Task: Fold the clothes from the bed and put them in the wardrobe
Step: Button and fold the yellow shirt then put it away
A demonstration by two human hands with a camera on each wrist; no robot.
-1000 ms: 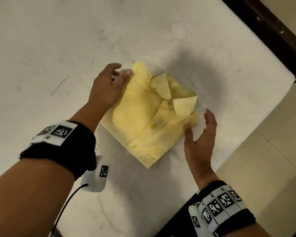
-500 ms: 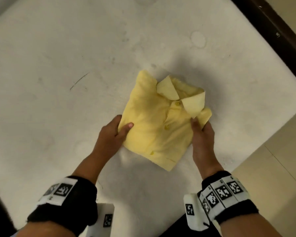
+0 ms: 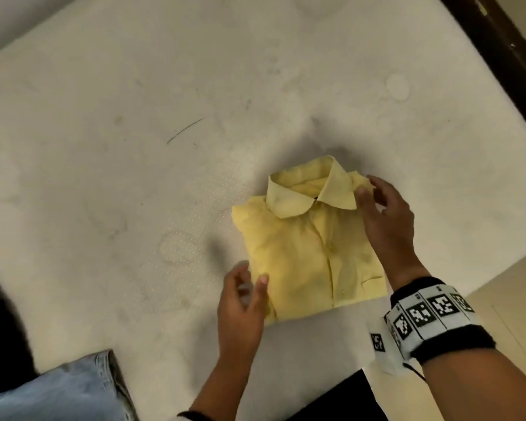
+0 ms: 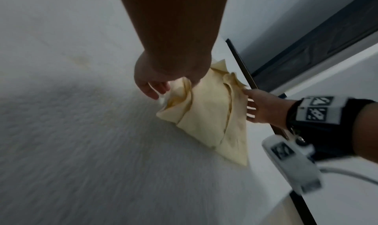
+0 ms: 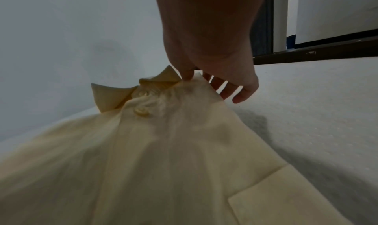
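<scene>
Bottom-left corner of head view: a piece of pale blue denim fabric (image 3: 73, 390) lying at the near edge of the white dotted mattress of the bed (image 3: 134, 192). A thin dark line marks the mattress further up, left of centre. Left hand (image 3: 240, 302) sits at the near-left corner of the folded pale yellow button-up cotton shirt (image 3: 310, 253); thumb lies on the top of the fabric, the other fingers (image 4: 151, 89) loosely curved beside the folded edge and, in the left wrist view, apart from the cloth. Whether they grasp it I cannot tell. The shirt rests flat on the mattress near the bed's right edge, collar pointing away, placket and buttons up, chest pocket toward the near-right corner. Right hand (image 3: 383, 214) lies along the shirt's right side at the collar end; thumb pressed on the shoulder fabric just beside the collar tip, remaining fingers (image 5: 235, 89) extended and spread past the edge, not clenched. Black wrist strap with white coded markers (image 3: 428, 317) on the right wrist. Dark wooden bed frame (image 3: 498, 56) at far right.
</scene>
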